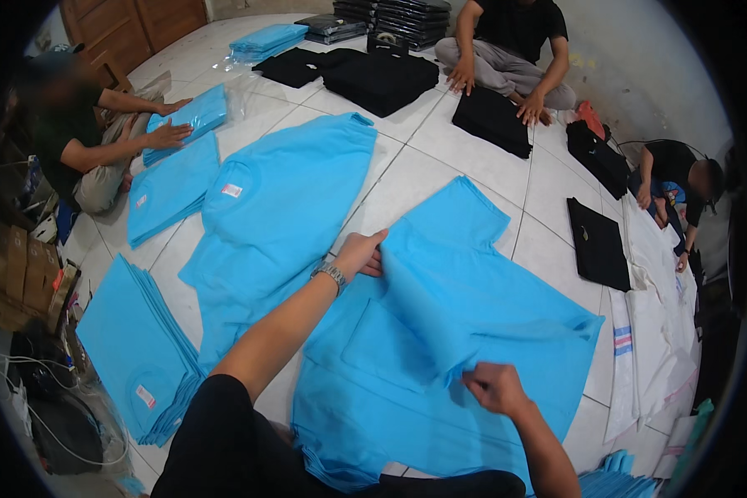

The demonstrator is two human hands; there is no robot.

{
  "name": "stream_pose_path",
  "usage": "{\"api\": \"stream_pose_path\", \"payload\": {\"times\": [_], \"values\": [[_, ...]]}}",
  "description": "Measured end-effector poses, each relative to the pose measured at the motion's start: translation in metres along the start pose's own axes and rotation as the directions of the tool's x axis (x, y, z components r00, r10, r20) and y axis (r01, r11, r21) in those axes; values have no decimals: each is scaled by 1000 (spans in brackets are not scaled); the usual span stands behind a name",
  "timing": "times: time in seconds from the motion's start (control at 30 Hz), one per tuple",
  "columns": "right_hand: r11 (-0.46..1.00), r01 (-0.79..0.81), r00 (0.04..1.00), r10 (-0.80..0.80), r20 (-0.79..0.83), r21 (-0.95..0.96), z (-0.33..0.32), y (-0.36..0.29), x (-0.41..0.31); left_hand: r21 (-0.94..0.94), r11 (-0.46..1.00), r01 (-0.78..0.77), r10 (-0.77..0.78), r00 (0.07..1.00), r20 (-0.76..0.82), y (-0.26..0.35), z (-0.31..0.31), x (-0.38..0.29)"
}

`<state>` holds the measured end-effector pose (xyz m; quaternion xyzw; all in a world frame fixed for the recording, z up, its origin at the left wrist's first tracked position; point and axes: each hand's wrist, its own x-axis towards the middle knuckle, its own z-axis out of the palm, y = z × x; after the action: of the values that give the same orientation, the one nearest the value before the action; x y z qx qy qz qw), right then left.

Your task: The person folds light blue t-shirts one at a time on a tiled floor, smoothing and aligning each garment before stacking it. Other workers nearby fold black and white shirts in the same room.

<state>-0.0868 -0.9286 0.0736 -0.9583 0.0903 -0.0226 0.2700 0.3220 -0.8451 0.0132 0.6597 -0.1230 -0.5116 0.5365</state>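
Observation:
A light-blue T-shirt [436, 267] lies partly lifted on more blue shirts [348, 423] spread before me. My left hand [362, 254], with a metal-band watch [328, 274] at the wrist, pinches its edge at the upper left. Nearer to me, my right hand [497, 387] grips the same shirt by a bunched lower edge. A sleeve [473, 211] spreads flat beyond the hands. Left of my left hand lies a wide pile of blue shirts [280, 193], its top neckline showing a white and red label [231, 190].
Folded blue shirts [137, 342] are stacked at the left. Three people sit around: one presses a bagged blue stack [208, 112], one touches a black stack [493, 121], one bends at the right. Black shirts [380, 81] stand at the back; white sacks [653, 330] lie right.

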Motion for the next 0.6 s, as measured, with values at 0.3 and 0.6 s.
{"api": "stream_pose_path", "payload": {"times": [0.3,0.6], "values": [[613,-775,550,533,-643,-155,-27,156,-118,329,895,-301,377,905,-198,-34,8,-3],[339,-828,558,571,-602,-447,-49,199,-157,698,138,-702,540,644,541,-62,168,-96]]}}
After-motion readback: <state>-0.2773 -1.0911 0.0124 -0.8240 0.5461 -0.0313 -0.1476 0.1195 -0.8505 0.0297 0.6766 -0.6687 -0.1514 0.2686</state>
